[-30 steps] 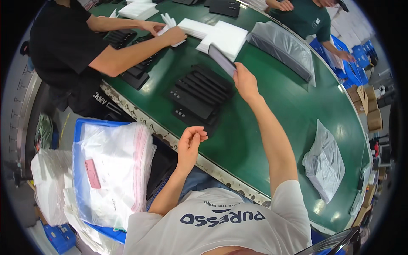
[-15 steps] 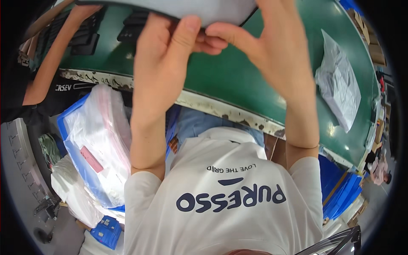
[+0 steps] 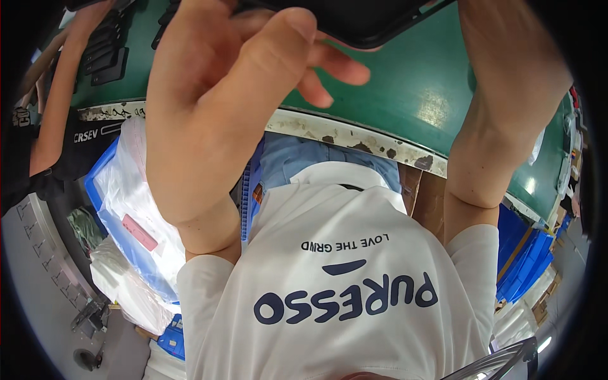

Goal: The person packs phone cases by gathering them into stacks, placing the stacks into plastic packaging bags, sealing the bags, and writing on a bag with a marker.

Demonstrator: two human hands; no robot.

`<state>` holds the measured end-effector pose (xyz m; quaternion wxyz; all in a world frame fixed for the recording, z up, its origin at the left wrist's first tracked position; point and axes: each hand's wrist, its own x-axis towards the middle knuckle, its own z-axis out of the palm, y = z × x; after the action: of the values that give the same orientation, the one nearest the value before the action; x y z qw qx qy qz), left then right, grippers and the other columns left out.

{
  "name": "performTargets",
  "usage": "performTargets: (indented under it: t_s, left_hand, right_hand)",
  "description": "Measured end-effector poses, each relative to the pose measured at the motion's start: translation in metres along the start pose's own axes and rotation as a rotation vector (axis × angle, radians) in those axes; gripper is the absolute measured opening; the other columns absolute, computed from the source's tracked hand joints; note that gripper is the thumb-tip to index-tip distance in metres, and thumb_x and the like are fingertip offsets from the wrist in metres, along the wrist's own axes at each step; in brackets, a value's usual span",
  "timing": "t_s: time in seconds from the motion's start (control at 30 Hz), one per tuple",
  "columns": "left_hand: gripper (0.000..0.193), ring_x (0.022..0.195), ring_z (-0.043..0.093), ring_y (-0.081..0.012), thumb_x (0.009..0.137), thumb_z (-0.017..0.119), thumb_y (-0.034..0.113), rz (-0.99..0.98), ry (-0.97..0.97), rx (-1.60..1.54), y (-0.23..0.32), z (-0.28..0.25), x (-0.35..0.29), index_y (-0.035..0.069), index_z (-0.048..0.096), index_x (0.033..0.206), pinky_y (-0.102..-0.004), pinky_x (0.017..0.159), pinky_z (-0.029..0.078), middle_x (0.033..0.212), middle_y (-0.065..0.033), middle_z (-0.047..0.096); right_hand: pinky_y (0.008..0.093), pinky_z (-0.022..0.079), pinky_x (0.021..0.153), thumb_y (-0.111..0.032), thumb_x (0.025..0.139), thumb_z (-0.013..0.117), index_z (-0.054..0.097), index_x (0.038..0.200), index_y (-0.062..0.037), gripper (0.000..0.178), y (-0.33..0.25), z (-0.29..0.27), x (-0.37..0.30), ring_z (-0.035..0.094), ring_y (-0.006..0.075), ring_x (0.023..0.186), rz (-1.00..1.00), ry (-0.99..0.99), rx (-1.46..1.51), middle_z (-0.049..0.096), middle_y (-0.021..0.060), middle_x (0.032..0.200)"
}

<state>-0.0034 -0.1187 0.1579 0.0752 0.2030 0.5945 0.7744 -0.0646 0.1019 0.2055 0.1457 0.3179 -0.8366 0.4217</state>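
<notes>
A black flat case (image 3: pixel 373 25) with a rounded corner and raised rim enters at the top edge, most of it cut off. My left hand (image 3: pixel 215 95) grips its left side, the thumb laid over the edge and the other fingers curled beneath. Two of those fingers hang loosely below the case. My right hand (image 3: pixel 506 31) reaches up at the upper right; its fingers lie beyond the frame, so their hold is hidden. Under both hands runs the green tabletop (image 3: pixel 405 95) with its chipped white front edge.
Several black flat pieces (image 3: pixel 107 63) lie at the table's far left, beside another person's arm (image 3: pixel 60 107). A blue crate (image 3: pixel 98 174) with plastic-wrapped contents and a pink piece (image 3: pixel 139 232) stands left of me. Blue bins (image 3: pixel 525 263) are at the right, below the table.
Both hands have come up and nearer the camera, my right one mostly leaving the top. The held thing showed a grey face before; now a black rimmed side shows. My right arm covers most of the plastic-wrapped package.
</notes>
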Motion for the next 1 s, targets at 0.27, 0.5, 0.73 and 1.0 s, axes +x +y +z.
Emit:
performTargets:
  t_s: [0.27,0.5,0.73,1.0]
  left_hand:
    - [0.028,0.092,0.069,-0.0286,0.102,0.049,0.010,0.002,-0.015,-0.168,-0.005,-0.001,-0.004,-0.009,0.048,0.123,-0.0352,0.081,0.058,0.110,-0.0249,0.063]
    - [0.028,0.093,0.069,-0.0305,0.102,0.049,0.009,0.001,-0.019,-0.240,-0.011,-0.003,-0.005,-0.010,0.049,0.122,-0.0362,0.082,0.059,0.111,-0.0277,0.062]
    - [0.028,0.095,0.069,-0.0323,0.101,0.049,0.007,-0.001,-0.019,-0.282,-0.012,-0.003,-0.006,-0.011,0.049,0.122,-0.0373,0.083,0.059,0.113,-0.0304,0.061]
    - [0.028,0.098,0.069,-0.0344,0.101,0.049,0.006,-0.008,-0.027,-0.313,-0.012,-0.003,-0.006,-0.012,0.050,0.122,-0.0384,0.084,0.059,0.114,-0.0335,0.060]
  right_hand:
    - [0.0346,0.049,0.085,-0.019,0.086,0.072,0.052,0.128,0.0019,0.051,-0.001,-0.002,-0.003,0.058,0.0270,0.100,0.015,0.000,0.029,0.058,0.0156,0.113]
    - [0.0346,0.049,0.085,-0.019,0.087,0.071,0.052,0.128,0.0019,0.050,0.001,-0.002,-0.008,0.058,0.0272,0.100,0.033,-0.005,0.045,0.058,0.0160,0.112]
    - [0.0347,0.049,0.085,-0.019,0.088,0.071,0.052,0.128,0.0019,0.049,0.003,-0.003,-0.010,0.059,0.0273,0.099,0.048,-0.001,0.061,0.058,0.0163,0.112]
    - [0.0347,0.049,0.085,-0.019,0.088,0.070,0.052,0.128,0.0019,0.048,-0.002,-0.004,-0.012,0.059,0.0274,0.099,0.068,-0.003,0.084,0.059,0.0167,0.111]
